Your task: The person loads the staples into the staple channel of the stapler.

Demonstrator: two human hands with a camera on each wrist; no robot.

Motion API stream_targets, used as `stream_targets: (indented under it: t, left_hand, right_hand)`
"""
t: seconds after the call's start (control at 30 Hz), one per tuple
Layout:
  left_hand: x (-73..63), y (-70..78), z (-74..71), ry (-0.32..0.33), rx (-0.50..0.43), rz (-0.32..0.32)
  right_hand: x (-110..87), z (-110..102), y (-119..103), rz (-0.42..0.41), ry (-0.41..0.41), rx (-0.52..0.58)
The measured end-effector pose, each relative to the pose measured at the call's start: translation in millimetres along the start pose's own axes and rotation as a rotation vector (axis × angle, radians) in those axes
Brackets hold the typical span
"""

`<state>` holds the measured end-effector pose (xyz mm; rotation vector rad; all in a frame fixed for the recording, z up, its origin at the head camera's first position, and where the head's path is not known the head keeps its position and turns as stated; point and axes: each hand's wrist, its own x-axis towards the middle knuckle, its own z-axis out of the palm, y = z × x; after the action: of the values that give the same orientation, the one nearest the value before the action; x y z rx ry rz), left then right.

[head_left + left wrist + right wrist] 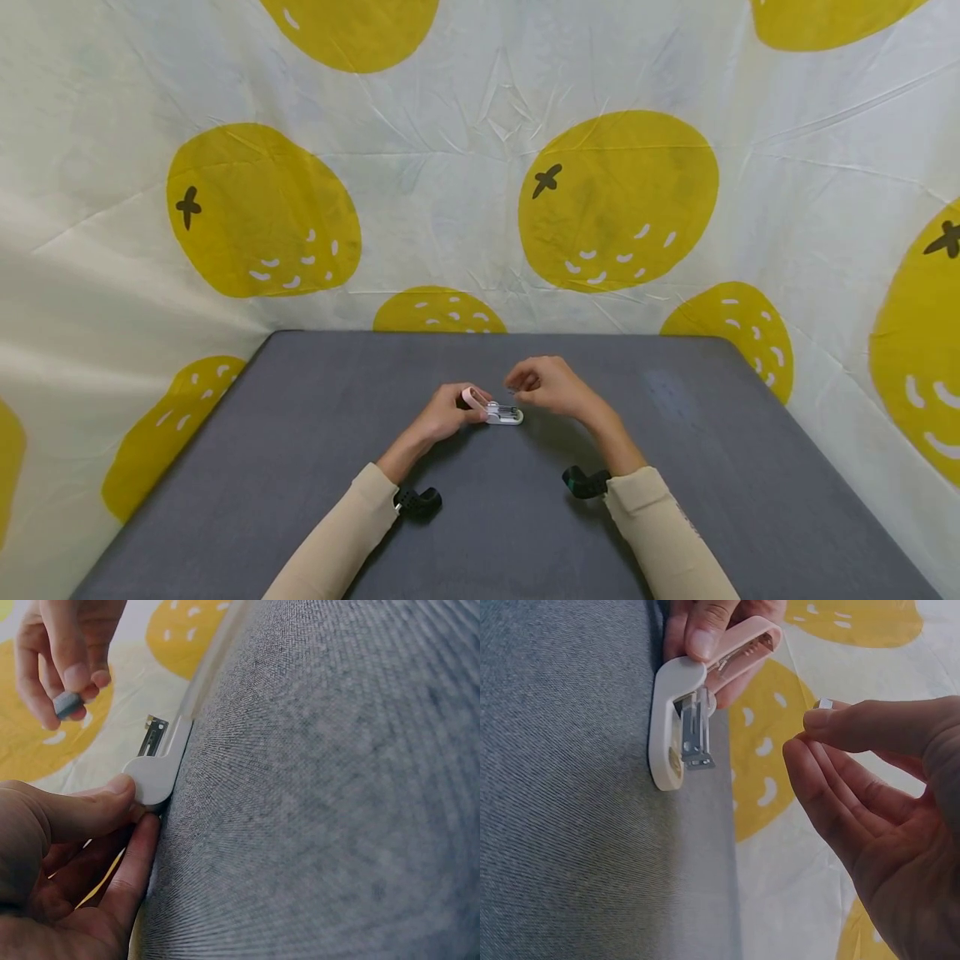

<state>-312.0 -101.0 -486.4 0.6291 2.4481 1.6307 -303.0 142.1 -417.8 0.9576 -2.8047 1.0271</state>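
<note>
A small white-and-pink stapler point(504, 416) lies on the table with its pink top arm point(744, 646) swung far back. This bares the metal staple channel point(696, 733) over the white base point(660, 727). My left hand point(442, 414) grips the stapler at its hinge end, thumb pressed on the white side. Just right of the stapler and raised above the table, my right hand point(553, 387) pinches a short grey strip of staples point(67, 705) between thumb and fingertips. In the right wrist view only a bright end of the strip shows past the thumb.
The dark grey table point(345, 375) reaches back to a white cloth backdrop point(450, 208) printed with large yellow fruits. Black wrist-worn devices sit at both cuffs, close over the table.
</note>
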Motion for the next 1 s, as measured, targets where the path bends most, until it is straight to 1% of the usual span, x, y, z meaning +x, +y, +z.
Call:
stream_targets:
  t: [0.13,0.17,0.23,0.53,1.0]
  left_hand:
    - [0.7,1.3,-0.6,-0.003,0.007,0.0]
    - [2.9,-3.5,0.2,0.003,0.011,0.0]
    - [3.9,-4.0,0.4,0.005,0.013,-0.005]
    - [4.7,-2.8,1.6,0.01,0.018,-0.015]
    - [3.6,0.1,1.3,0.021,0.027,-0.022]
  right_hand:
    - [1.9,3.4,2.4,0.008,-0.029,0.021]
    - [2.2,4.1,3.0,0.01,-0.032,0.022]
    - [3.1,5.5,4.1,0.01,-0.034,0.026]
    - [3.9,7.2,5.9,-0.014,-0.02,0.012]
    - [4.6,6.0,4.4,-0.011,-0.014,0.013]
